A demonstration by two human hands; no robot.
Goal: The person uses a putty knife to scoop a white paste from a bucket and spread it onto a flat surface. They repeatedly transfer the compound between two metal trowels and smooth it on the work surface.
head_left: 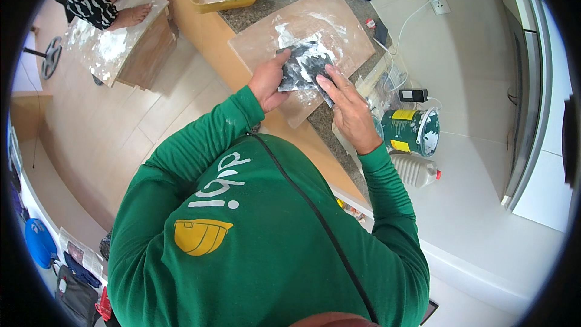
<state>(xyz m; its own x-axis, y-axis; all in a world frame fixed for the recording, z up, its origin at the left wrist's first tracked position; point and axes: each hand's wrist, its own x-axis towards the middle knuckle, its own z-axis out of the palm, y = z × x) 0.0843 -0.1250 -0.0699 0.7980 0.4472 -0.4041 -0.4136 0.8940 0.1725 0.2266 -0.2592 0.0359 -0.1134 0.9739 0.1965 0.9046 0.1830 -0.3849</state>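
green sweatshirt spreads closest. over a tan board, a flat, dark, squarish sheet carries thick, uneven white smears across its face; the left hand pinches its left edge, and the right hand lays its fingers along its right side.

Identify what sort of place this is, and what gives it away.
Probably a home interior, perhaps a kitchen, being renovated: a speckled, stone-look countertop, a board on it smeared with white paste, and a green bucket spattered with white.
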